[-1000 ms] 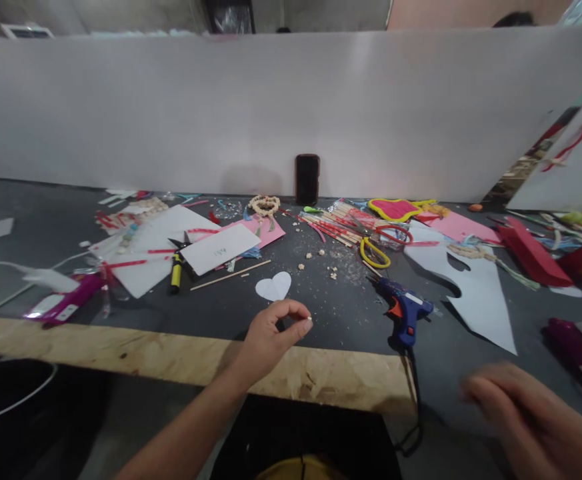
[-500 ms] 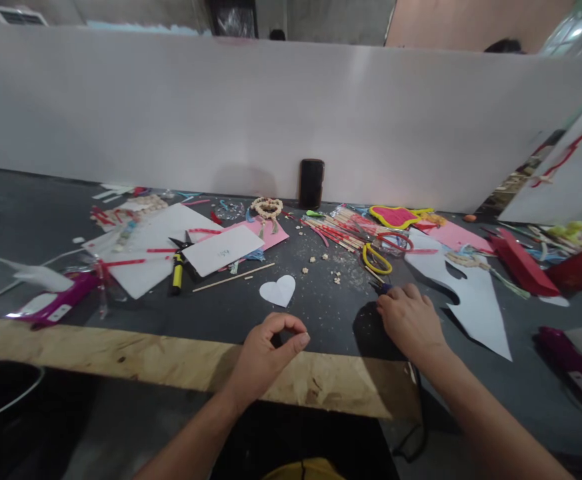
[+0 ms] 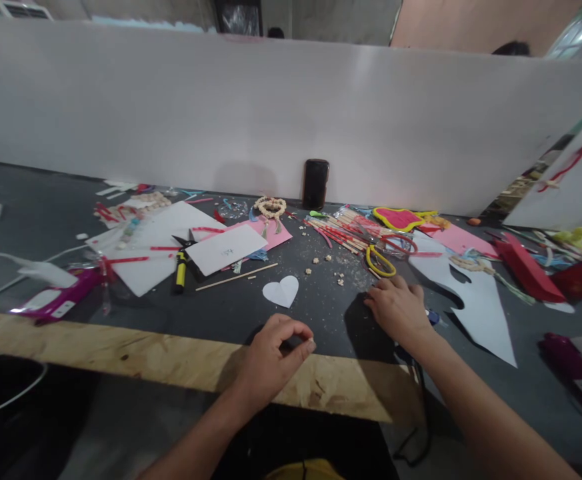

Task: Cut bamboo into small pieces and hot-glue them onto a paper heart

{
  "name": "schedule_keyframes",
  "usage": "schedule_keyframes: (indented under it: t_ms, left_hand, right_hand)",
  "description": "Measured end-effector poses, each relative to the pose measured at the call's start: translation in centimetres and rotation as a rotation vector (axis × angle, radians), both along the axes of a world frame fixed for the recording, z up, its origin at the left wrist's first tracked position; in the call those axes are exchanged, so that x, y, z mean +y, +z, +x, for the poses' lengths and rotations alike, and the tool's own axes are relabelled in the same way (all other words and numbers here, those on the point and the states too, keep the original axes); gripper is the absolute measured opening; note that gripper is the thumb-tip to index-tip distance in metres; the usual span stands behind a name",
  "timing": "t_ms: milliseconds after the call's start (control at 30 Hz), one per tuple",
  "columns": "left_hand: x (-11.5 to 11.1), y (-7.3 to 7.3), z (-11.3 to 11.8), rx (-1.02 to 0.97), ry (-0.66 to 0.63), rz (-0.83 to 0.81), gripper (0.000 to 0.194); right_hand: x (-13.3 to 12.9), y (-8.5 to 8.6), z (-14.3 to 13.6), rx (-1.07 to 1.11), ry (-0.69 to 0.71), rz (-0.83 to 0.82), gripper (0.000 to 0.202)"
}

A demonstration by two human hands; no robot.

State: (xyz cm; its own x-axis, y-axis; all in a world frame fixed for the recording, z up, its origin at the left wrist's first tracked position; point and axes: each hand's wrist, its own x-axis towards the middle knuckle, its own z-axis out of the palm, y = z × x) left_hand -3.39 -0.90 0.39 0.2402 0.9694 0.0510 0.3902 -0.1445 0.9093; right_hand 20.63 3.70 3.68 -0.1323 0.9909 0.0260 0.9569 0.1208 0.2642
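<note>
My left hand [image 3: 281, 350] is just over the table's front edge, thumb and forefinger pinched on a tiny pale piece [image 3: 311, 340], too small to name. Beyond it lies a white paper heart [image 3: 281, 292] with a crease down its middle. To the right, my right hand [image 3: 397, 308] is low over the dark tabletop, palm down, with its fingers bent and apart; the fingertips are partly hidden. A blue tool [image 3: 432, 317] with a dark cord [image 3: 425, 407] lies partly hidden beside that wrist. Small pale beads [image 3: 315, 261] and crumbs are scattered beyond the hands.
Yellow-handled scissors [image 3: 381, 261] lie beyond my right hand, near red-striped sticks [image 3: 338, 233]. Cut white paper [image 3: 491, 313] is at right. Pliers [image 3: 181, 270], a white card [image 3: 228, 250] and a thin stick [image 3: 235, 277] lie left. A phone [image 3: 315, 184] leans against the white partition [image 3: 171, 107].
My right hand has shifted slightly left, and the blue tool, whose dark tip poked out ahead of the fingers, now shows to the right of the wrist. My left hand keeps its pinch.
</note>
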Motion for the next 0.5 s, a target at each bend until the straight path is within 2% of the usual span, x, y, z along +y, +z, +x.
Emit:
schedule_keyframes:
  t_ms: [233, 333, 433, 500]
  left_hand:
    - [-0.3, 0.1, 0.5, 0.025, -0.009, 0.019, 0.01]
    - [-0.4, 0.4, 0.9, 0.019, 0.004, 0.025, 0.019]
    - [-0.2, 0.6, 1.1, 0.038, 0.005, 0.055, 0.024]
    - [0.1, 0.7, 1.1, 0.068, -0.014, 0.104, 0.021]
  right_hand:
    - [-0.5, -0.5, -0.3, 0.045, -0.002, 0.044, 0.022]
    - [-0.7, -0.4, -0.4, 0.091, 0.054, 0.058, 0.02]
    - [-2.0, 0.3, -0.5, 0.165, 0.132, 0.062, 0.019]
    - [-3.7, 1.0, 0.0, 0.238, 0.128, 0.084, 0.021]
